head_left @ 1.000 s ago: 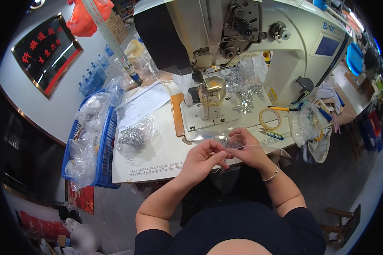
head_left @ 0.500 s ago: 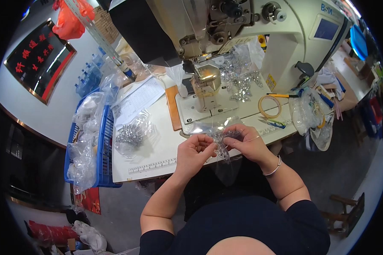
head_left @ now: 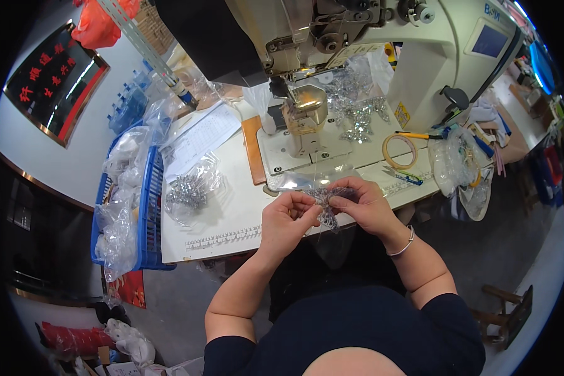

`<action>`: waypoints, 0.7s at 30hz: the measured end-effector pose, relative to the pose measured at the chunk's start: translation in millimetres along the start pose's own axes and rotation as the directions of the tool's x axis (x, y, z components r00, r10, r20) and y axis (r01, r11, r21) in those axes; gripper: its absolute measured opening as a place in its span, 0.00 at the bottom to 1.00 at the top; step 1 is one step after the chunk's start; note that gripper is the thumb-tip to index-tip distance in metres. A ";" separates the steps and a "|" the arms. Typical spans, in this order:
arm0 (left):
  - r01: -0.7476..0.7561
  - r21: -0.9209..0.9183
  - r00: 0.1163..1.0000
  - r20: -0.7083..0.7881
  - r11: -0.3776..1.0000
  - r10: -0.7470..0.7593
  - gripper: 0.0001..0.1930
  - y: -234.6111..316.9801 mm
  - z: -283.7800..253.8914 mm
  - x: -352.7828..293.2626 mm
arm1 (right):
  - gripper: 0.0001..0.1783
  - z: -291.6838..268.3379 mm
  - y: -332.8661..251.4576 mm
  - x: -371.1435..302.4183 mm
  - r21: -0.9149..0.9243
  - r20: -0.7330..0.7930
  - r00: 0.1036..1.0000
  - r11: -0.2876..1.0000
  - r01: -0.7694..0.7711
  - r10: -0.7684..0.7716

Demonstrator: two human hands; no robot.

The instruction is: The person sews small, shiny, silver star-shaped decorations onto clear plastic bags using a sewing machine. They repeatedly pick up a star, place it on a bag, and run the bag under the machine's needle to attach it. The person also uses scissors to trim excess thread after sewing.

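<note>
My right hand [head_left: 365, 202] pinches a small silvery, glittering ornament [head_left: 329, 220] with wing-like parts, between thumb and bent fingers. My left hand [head_left: 289, 216] is closed just beside its left edge, thumb against the fingertips; a thin thread seems to run there, but what these fingers hold is too small to make out. Both hands are above the table's front edge, in front of the sewing machine [head_left: 304, 128]. A clear plastic sheet [head_left: 294, 180] lies on the machine bed right behind the fingers.
Silvery pieces [head_left: 359, 119] lie behind the needle area, and more fill a clear bag [head_left: 191, 193] at left. A tape roll [head_left: 399, 152], thread snips [head_left: 406, 177] and plastic bags [head_left: 448, 169] sit at right. A blue basket [head_left: 151, 213] stands against the table's left edge.
The ornament has turned and its wing-like parts show more openly at my right fingers. My hands stay in nearly the same place; the whole view has shifted slightly.
</note>
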State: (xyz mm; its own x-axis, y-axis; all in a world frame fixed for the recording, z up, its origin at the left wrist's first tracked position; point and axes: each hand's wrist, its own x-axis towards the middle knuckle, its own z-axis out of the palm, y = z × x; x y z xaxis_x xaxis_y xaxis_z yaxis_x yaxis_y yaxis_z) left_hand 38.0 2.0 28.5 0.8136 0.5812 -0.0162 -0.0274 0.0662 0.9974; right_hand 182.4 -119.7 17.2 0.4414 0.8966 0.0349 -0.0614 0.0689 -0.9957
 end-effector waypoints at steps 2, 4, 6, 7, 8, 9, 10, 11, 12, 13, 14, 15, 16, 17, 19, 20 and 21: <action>0.004 -0.013 1.000 -0.011 1.000 -0.004 0.08 -1.2 1.2 0.8 | 0.12 0.1 0.7 0.3 0.004 -0.011 1.000 1.000 0.005 -0.005; 0.007 -0.034 1.000 -0.020 0.999 -0.008 0.08 -3.9 1.4 1.8 | 0.12 1.4 3.3 0.4 0.020 -0.036 0.999 1.000 0.014 -0.014; 0.013 -0.015 1.000 -0.021 1.000 -0.013 0.08 -4.4 1.6 2.6 | 0.12 2.0 4.4 0.4 0.059 -0.040 0.999 0.998 0.009 -0.007; 0.015 -0.006 1.000 -0.021 1.000 -0.015 0.09 -4.5 1.6 2.7 | 0.12 2.2 4.6 0.6 0.079 -0.042 0.999 0.997 0.008 -0.004; 0.016 -0.006 1.000 -0.023 1.000 -0.016 0.09 -5.4 1.4 2.7 | 0.12 2.3 4.6 0.7 0.079 -0.036 0.999 0.997 0.004 -0.001; 0.017 -0.008 1.000 -0.024 1.000 -0.017 0.09 -6.9 1.3 2.8 | 0.12 2.2 4.3 0.5 0.078 -0.032 0.999 0.997 0.000 0.003; 0.017 -0.009 1.000 -0.025 1.000 -0.018 0.09 -7.8 1.3 2.7 | 0.12 2.0 4.2 0.2 0.077 -0.028 1.000 0.997 -0.004 0.006; 0.017 -0.010 0.999 -0.027 1.000 -0.017 0.08 -8.1 1.5 2.5 | 0.12 1.5 5.1 0.2 0.087 -0.023 1.000 0.996 -0.007 0.009; 0.017 -0.010 0.999 -0.029 1.000 -0.017 0.08 -7.7 1.9 2.4 | 0.12 0.5 6.6 0.6 0.098 -0.018 1.000 0.995 -0.009 0.011; 0.016 -0.009 0.999 -0.032 1.000 -0.017 0.08 -7.3 2.3 2.3 | 0.12 0.1 7.2 0.9 0.110 -0.012 1.000 0.994 -0.012 0.013; 0.026 0.000 0.999 -0.041 1.000 -0.026 0.08 -6.7 2.8 2.0 | 0.12 0.7 6.5 0.8 0.105 -0.017 1.000 0.994 -0.019 0.021; 0.035 0.008 0.998 -0.049 0.999 -0.035 0.08 -6.7 3.2 2.1 | 0.12 1.4 5.6 0.6 0.099 -0.022 0.999 0.995 -0.028 0.030; 0.045 0.016 0.997 -0.057 0.999 -0.044 0.08 -6.9 3.5 2.1 | 0.12 2.0 5.3 0.5 0.093 -0.028 0.999 0.995 -0.036 0.038; 0.041 0.014 0.997 -0.061 0.999 -0.040 0.08 -7.6 3.9 2.1 | 0.12 2.2 6.0 0.7 0.103 -0.026 0.999 0.994 -0.037 0.040; 0.033 0.013 0.997 -0.067 0.999 -0.032 0.08 -9.5 4.6 1.9 | 0.12 2.2 8.2 0.7 0.124 -0.025 0.999 0.992 -0.039 0.042; 0.034 0.007 0.997 -0.068 0.999 -0.033 0.08 -10.6 4.8 2.0 | 0.12 2.1 8.2 0.4 0.128 -0.022 0.999 0.991 -0.042 0.045; 0.036 0.000 0.997 -0.071 0.999 -0.035 0.08 -11.7 4.9 1.9 | 0.12 2.0 8.0 0.0 0.131 -0.018 0.999 0.990 -0.047 0.050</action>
State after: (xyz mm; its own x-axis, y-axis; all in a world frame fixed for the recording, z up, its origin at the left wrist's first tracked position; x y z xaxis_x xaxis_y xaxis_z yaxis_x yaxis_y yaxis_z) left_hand 42.7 -1.6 17.2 0.7709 0.6345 -0.0565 0.0017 0.0866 0.9962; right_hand 180.1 -118.3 9.5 0.4538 0.8910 -0.0160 -0.1987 0.0836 -0.9765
